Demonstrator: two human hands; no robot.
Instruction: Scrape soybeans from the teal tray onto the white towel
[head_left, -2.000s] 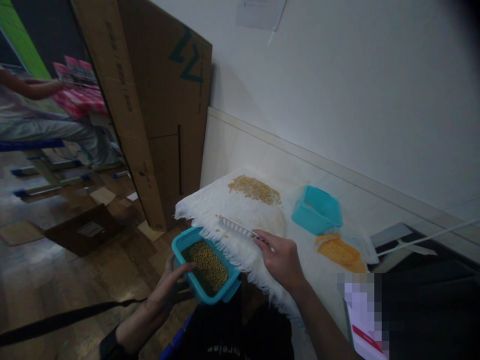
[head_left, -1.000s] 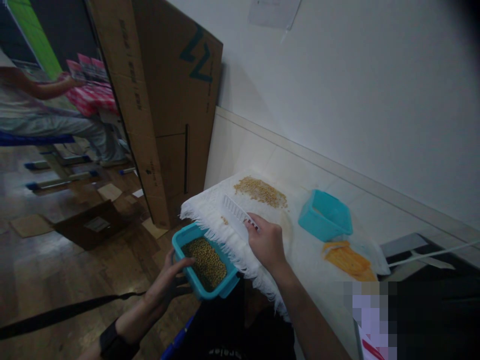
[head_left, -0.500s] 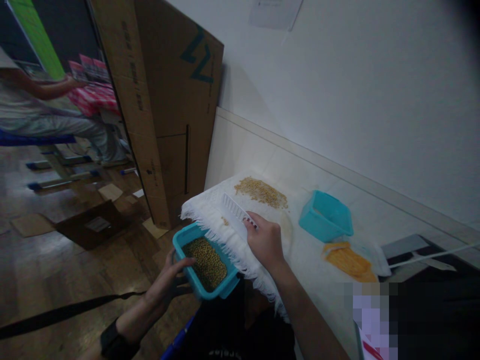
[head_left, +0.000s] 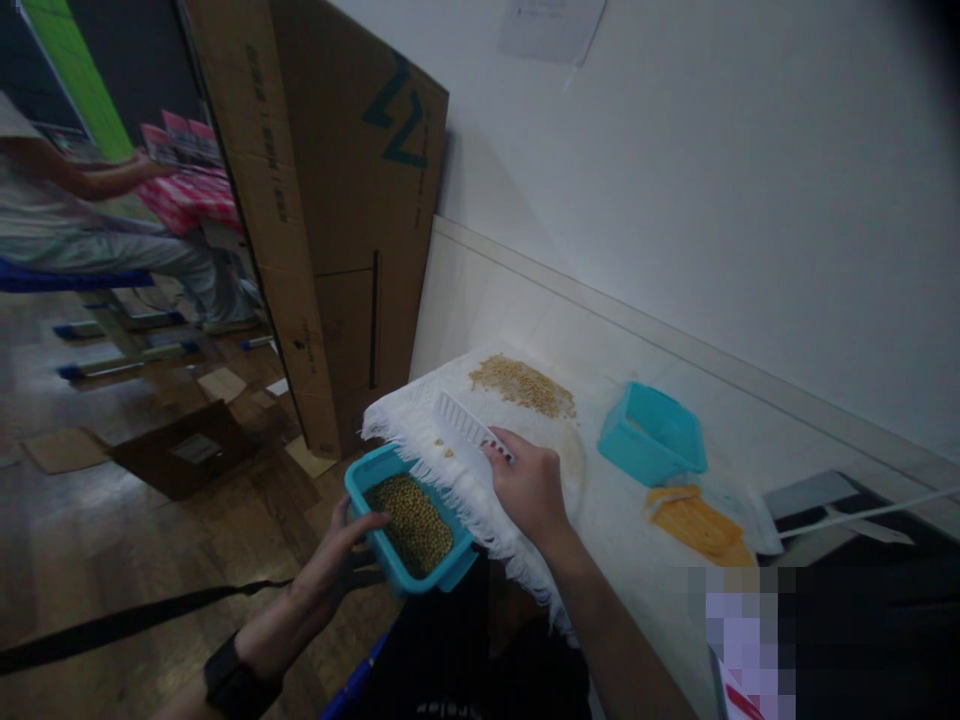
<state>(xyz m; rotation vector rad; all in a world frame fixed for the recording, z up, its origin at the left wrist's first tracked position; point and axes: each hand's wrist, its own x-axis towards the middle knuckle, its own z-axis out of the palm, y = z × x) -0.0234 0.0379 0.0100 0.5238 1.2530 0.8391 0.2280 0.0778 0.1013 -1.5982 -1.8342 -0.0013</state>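
Fringed cloth, slotted strip slanting away, leftward

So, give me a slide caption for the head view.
Left hand holding a tub of beans at the cloth's fringe, right hand holding a white slotted tool.

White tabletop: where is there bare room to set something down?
The best patch of white tabletop lies between the right forearm and orange bundle. Crowded: the fringed cloth, with the bean pile, white slotted tool and right hand.
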